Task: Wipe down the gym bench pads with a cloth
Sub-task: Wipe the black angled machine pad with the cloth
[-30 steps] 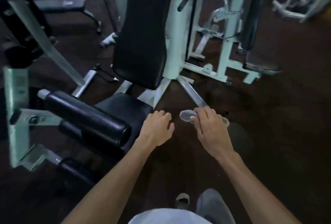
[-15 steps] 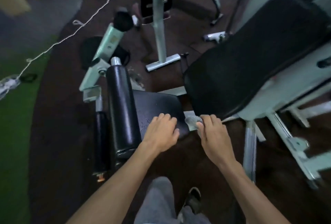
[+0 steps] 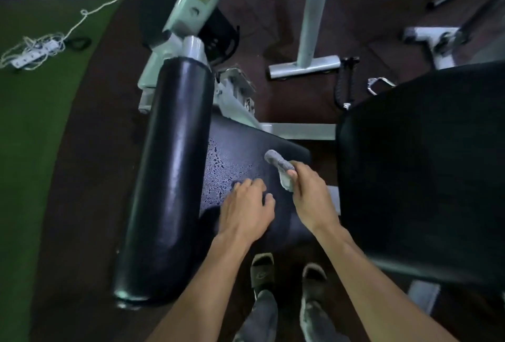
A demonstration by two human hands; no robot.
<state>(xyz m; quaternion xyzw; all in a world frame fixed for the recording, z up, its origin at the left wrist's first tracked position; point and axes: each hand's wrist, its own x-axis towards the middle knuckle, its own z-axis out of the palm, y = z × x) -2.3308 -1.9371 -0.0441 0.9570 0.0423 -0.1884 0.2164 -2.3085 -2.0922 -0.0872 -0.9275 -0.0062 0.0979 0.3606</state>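
Fingers (image 3: 293,175) of my right hand (image 3: 314,199) are pinching a bunched grey cloth (image 3: 280,169), with most of it sticking out past my fingertips toward the far edge of the seat pad (image 3: 240,155). I am holding it balled up, I think, so it gives a firm wad to push across the vinyl. My left hand (image 3: 246,213) is hovering or resting just beside it, fingers loosely spread over the near part of the seat, probably steadying me as I lean in; whether the palm is actually touching I cannot tell. Just beyond my left fingertips the seat is carrying a patch of beaded droplets (image 3: 218,172), which looks like the wet area I am about to wipe. Left of my fingers the long black roller pad (image 3: 175,177) is lying alongside the seat; right of them the big back pad (image 3: 420,166) is rising, its far edge cut off by the frame. The underside of the cloth and my right palm are hidden.
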